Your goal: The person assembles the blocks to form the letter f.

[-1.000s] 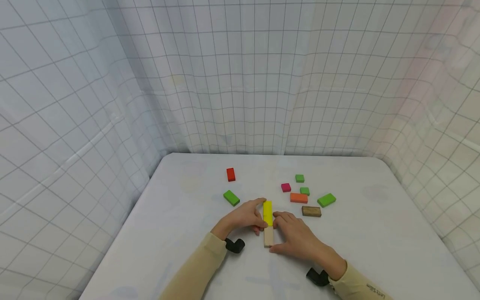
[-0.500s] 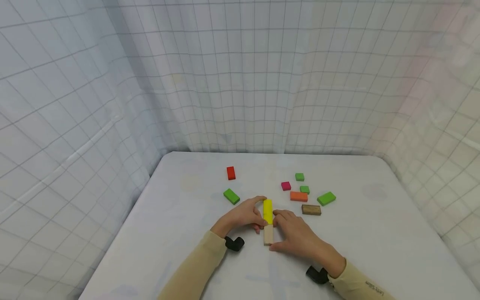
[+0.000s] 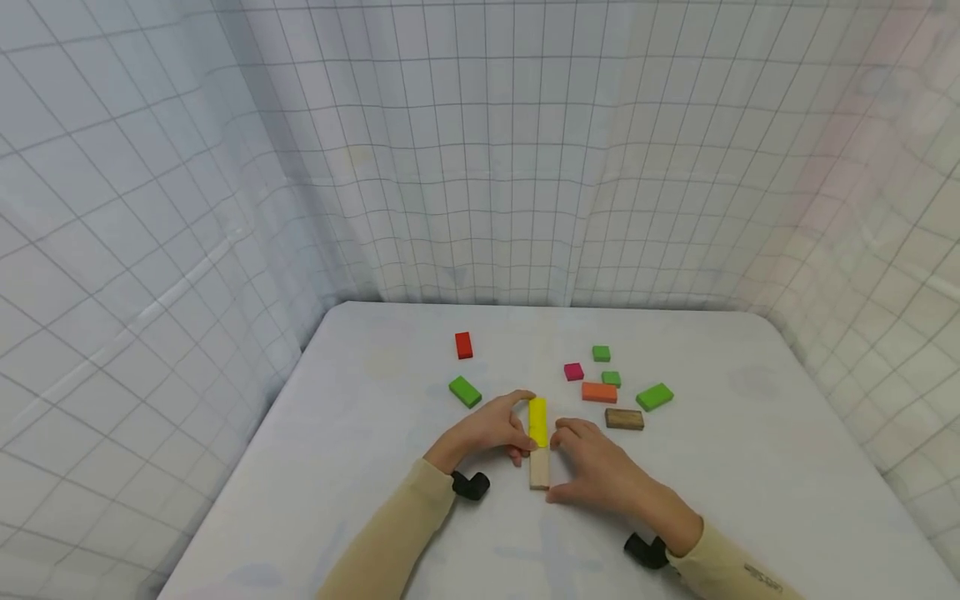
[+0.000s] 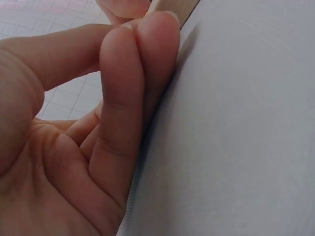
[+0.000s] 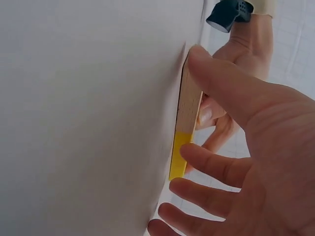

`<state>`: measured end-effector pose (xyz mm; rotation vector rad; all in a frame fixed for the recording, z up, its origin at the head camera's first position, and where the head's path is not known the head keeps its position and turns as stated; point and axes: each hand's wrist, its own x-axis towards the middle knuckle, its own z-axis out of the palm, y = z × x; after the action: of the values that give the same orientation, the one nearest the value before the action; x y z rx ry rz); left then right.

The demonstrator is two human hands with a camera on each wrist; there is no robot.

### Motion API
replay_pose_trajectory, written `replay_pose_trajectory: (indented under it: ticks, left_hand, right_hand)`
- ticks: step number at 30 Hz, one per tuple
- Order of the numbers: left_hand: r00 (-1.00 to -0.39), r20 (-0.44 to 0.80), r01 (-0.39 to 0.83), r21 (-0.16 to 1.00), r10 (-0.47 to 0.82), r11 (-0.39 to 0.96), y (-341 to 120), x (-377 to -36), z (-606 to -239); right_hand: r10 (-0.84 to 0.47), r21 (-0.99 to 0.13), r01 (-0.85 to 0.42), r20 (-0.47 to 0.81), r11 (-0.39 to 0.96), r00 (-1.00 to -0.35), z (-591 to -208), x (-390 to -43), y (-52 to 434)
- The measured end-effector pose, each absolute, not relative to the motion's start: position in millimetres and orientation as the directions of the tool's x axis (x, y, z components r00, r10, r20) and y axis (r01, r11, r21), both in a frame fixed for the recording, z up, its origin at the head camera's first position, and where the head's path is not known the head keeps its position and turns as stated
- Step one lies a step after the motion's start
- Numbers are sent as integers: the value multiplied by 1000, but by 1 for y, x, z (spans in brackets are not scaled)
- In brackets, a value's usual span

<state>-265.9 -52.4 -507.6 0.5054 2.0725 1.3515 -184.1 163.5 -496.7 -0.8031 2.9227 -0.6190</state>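
Your left hand [image 3: 491, 432] pinched the yellow block [image 3: 537, 421] and wooden block [image 3: 538, 468]. Your right hand [image 3: 600, 475], fingers spread, flanked them.

- Head view: bright, even, diffuse light; the white table [image 3: 375, 400] and gridded curtain [image 3: 480, 167] show no hard glare.
- Shadows are faint and short: soft grey smudges under the left hand [image 3: 491, 429] and right hand [image 3: 603, 475].
- A dimmer, greyish fold runs down the curtain's left corner; a faint pink tint washes its right side.
- Wide-angle bending curves the grid lines toward the edges.
- Distant blocks [image 3: 600, 392] stay sharp, colours saturated.
- Left wrist view: fingers [image 4: 123, 98] very close, soft in focus, warm-toned; table surface smooth grey.
- Right wrist view: near fingers [image 5: 221, 167] slightly blurred, the table darkens to grey, a thin shadow lies beside the yellow block [image 5: 178, 155].
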Motion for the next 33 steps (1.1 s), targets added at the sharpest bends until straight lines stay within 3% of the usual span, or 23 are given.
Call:
replay_pose_trajectory:
  ticks: [9, 19, 27, 33]
  left_hand:
    - [-743, -266, 16, 910, 614, 415, -57, -264, -506]
    - [-749, -253, 54, 898, 613, 437, -60, -262, -506]
    - [-806, -207, 220, 765, 555, 605, -57, -254, -502]
    - [-832, -55, 398, 635, 552, 663, -55, -247, -500]
  right_hand:
    - [-392, -316, -408, 116, 856, -913, -493, -186, 178]
    - [-276, -385, -347, 229, 855, -934, -488, -190, 210]
    - [-205, -468, -324, 288, 822, -935, -489, -195, 237]
    - [-202, -436, -327, 310, 838, -929, -491, -200, 245]
